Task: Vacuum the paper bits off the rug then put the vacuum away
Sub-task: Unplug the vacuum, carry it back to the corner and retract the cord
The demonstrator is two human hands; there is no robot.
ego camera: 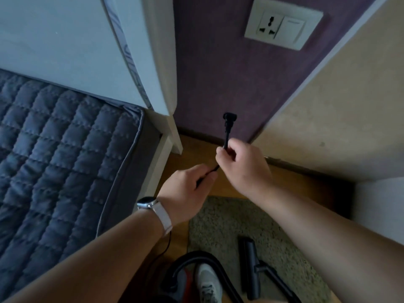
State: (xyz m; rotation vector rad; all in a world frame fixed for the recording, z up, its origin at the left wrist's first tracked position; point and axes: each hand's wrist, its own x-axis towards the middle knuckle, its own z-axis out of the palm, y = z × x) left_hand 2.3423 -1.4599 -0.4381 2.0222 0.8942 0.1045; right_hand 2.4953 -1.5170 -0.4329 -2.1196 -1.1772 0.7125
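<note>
**Plug held up below the wall socket**

From the head camera I see my right hand (239,165) closed around the black power cord (226,138) just under its plug (229,117), which points up toward the purple wall. My left hand (188,189), with a watch (147,202) on its wrist, is closed on the same cord a little lower. The wall socket (284,22) sits well above the plug, with bare wall between them.

The room to move is a narrow strip of wooden floor (192,149), bounded by the bed (54,160) and its white frame on the left and the cream wall (328,117) on the right.

The rug (218,226) lies near the bottom, with the vacuum's floor head (250,267) resting on it. The vacuum (183,278) body is cut off at the frame's edge, partly behind a white shoe (208,283). I cannot make out any paper bits on the rug.
</note>
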